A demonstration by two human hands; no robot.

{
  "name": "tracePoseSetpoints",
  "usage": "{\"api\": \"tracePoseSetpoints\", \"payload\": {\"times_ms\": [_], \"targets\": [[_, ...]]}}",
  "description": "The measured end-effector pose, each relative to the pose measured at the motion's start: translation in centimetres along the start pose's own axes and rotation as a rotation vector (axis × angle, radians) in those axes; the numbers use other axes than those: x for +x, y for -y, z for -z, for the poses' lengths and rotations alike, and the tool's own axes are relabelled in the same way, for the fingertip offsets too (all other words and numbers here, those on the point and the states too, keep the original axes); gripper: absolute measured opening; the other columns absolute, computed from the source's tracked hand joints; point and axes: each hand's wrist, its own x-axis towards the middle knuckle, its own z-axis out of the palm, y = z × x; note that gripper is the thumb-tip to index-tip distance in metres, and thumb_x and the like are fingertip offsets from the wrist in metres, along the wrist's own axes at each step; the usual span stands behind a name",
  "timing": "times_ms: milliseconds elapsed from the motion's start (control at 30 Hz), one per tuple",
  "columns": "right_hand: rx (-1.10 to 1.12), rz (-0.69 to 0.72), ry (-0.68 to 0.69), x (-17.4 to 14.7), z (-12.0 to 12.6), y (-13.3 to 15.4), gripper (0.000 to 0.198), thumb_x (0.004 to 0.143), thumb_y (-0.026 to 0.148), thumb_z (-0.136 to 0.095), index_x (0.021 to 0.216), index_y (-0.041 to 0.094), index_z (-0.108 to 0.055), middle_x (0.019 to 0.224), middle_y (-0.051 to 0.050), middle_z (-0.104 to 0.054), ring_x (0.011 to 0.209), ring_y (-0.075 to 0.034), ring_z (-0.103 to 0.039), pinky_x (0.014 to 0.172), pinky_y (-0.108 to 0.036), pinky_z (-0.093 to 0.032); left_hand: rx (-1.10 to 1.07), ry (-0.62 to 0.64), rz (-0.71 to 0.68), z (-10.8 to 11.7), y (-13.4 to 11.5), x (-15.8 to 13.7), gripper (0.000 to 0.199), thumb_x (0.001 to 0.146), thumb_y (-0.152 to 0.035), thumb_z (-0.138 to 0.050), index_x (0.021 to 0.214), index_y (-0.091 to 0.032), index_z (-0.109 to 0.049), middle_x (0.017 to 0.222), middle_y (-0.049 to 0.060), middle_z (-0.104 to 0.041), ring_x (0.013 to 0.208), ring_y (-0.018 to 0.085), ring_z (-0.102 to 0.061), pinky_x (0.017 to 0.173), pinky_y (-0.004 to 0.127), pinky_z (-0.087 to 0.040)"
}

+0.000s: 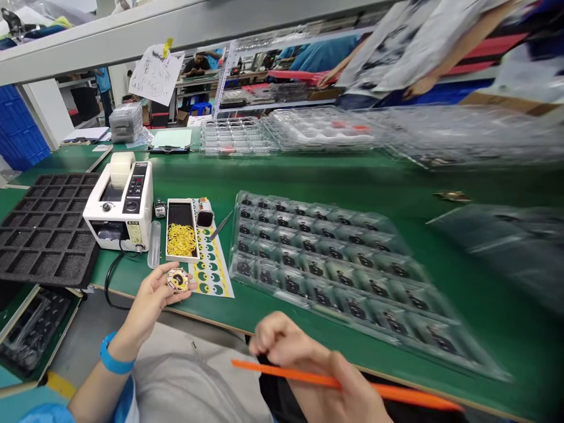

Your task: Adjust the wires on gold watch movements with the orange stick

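Low on the left, my left hand (pixel 152 296) grips a small round part (pixel 178 280) between thumb and fingers. Its face is pale and gold with a dark centre and some yellow. A blue band circles that wrist. My right hand (pixel 304 358), smeared by motion, is curled in front of the table edge with a long thin orange stick (pixel 286 371) held across it. Just beyond the left hand lies a white-rimmed box (pixel 169 257) of small yellow rings (pixel 181 239). Beside it is a sheet of yellow and green stickers (pixel 225 288), with tweezers (pixel 221 225) near its edge.
A white tape dispenser (pixel 117 214) stands left of the box, next to a black foam tray (pixel 53 220). Right of the stickers is a clear tray (pixel 299 299) with several dark parts. Stacked clear trays (pixel 326 129) line the back, below a shelf beam (pixel 189 32). People work beyond.
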Motion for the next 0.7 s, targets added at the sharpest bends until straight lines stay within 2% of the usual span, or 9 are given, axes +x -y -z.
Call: {"api": "tracePoseSetpoints", "payload": {"times_ms": [67,167,300,367,567,633,700], "targets": [[-0.04,-0.007,-0.054,1.5,-0.2,-0.2,0.059,0.097,0.061,-0.032,0.073,0.025,-0.072,0.06,-0.004,-0.054,0.057,-0.018,-0.052,0.054,-0.031,-0.044,-0.024,0.041,-0.009,-0.3,-0.1,-1.0,0.047,0.077,-0.027,-0.074,0.12,-0.018,-0.058,0.114,0.01,-0.069,0.103,0.027,-0.068,0.092,0.034,-0.054],[-0.118,0.038,-0.041,2.2,-0.7,-0.5,0.06,0.099,0.061,-0.027,0.086,0.024,-0.073,0.055,-0.002,-0.053,0.055,-0.017,-0.051,0.056,-0.029,-0.045,-0.043,0.122,-0.06,-0.6,0.0,-2.1,0.045,0.084,-0.031,-0.075,0.125,-0.023,-0.058,0.117,0.009,-0.068,0.107,0.025,-0.067,0.093,0.031,-0.054],[-0.19,0.163,-0.025,2.0,-2.2,-0.6,0.024,0.1,0.035,-0.048,0.094,0.024,-0.068,0.074,-0.003,-0.064,0.067,-0.016,-0.059,0.059,-0.024,-0.05,-0.036,0.155,-0.115,-0.7,0.1,-3.0,0.041,0.088,-0.033,-0.073,0.126,-0.029,-0.061,0.123,0.007,-0.065,0.112,0.024,-0.064,0.092,0.026,-0.054],[-0.256,0.189,0.023,2.2,-2.9,-0.5,0.016,0.098,0.025,-0.051,0.098,0.025,-0.066,0.076,-0.002,-0.065,0.066,-0.014,-0.061,0.058,-0.022,-0.052,-0.023,0.143,-0.122,-0.8,0.0,-3.3,0.04,0.089,-0.033,-0.072,0.127,-0.03,-0.061,0.125,0.007,-0.064,0.115,0.024,-0.062,0.092,0.026,-0.054],[-0.399,0.275,0.084,2.8,-2.9,-0.2,0.021,0.098,0.018,-0.046,0.102,0.024,-0.066,0.081,-0.004,-0.064,0.072,-0.016,-0.063,0.061,-0.025,-0.053,0.021,0.126,-0.127,-0.8,-0.4,-4.0,0.042,0.09,-0.032,-0.069,0.131,-0.028,-0.058,0.128,0.008,-0.063,0.114,0.024,-0.062,0.093,0.027,-0.054],[-0.411,0.358,0.006,3.1,-2.6,0.2,0.03,0.101,0.022,-0.039,0.096,0.023,-0.068,0.088,-0.007,-0.063,0.082,-0.02,-0.063,0.068,-0.031,-0.053,0.043,0.117,-0.129,-0.8,-0.3,-4.1,0.044,0.091,-0.032,-0.068,0.133,-0.026,-0.056,0.129,0.009,-0.062,0.112,0.024,-0.064,0.093,0.027,-0.054],[-0.467,0.402,-0.065,3.4,-2.5,0.6,0.034,0.101,0.022,-0.035,0.089,0.021,-0.066,0.087,-0.008,-0.061,0.082,-0.021,-0.062,0.069,-0.033,-0.052,0.071,0.106,-0.136,-0.9,-0.1,-4.3,0.045,0.093,-0.031,-0.065,0.136,-0.026,-0.053,0.129,0.009,-0.063,0.111,0.023,-0.064,0.094,0.027,-0.053]]}}
